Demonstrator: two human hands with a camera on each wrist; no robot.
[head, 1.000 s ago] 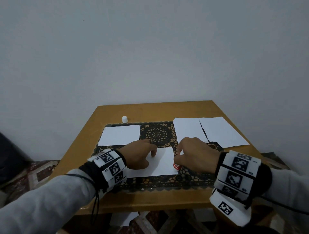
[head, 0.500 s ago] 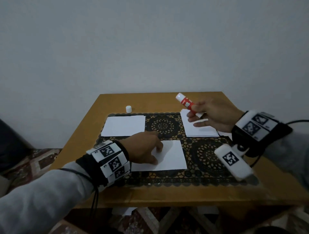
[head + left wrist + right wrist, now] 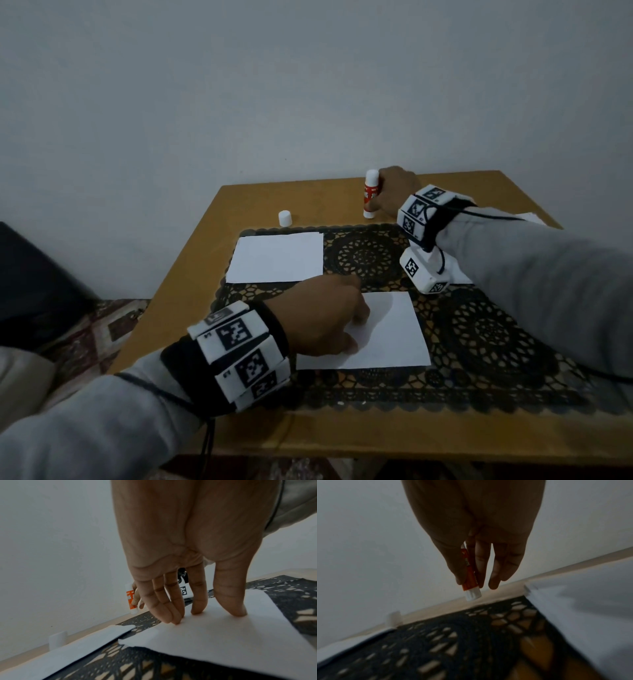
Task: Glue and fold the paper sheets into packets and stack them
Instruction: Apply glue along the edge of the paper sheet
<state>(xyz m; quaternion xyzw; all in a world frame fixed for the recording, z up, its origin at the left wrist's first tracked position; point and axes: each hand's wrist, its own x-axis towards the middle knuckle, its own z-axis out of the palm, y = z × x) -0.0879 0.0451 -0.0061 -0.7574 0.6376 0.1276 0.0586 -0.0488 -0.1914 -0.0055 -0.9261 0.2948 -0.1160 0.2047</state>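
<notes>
Since half a second ago the right hand (image 3: pixel 394 192) has carried the glue stick (image 3: pixel 371 193) from above the mat out to the far edge of the table (image 3: pixel 191 294), at about twelve o'clock from the person, where it now stands nearly upright on or just over the bare wood; contact cannot be told. That hand has thumb and fingers wrapped round the stick. The left hand (image 3: pixel 322 318) stays on the near sheet (image 3: pixel 390 332), its straight fingertips (image 3: pixel 197 608) pressing the paper flat on the black lace mat (image 3: pixel 479 329). The sheet's long axis runs roughly nine to three, and its free half lies toward three o'clock from the left hand, so the fold probably turns on that hand holding one side while the other comes back from twelve o'clock. A white cap (image 3: pixel 285 218) sits off the mat at eleven o'clock, well apart from the stick. Another white sheet (image 3: pixel 277 257) lies at ten o'clock, likely the stack spot. More paper hides under the right sleeve at two o'clock. Nothing blocks the return path.
</notes>
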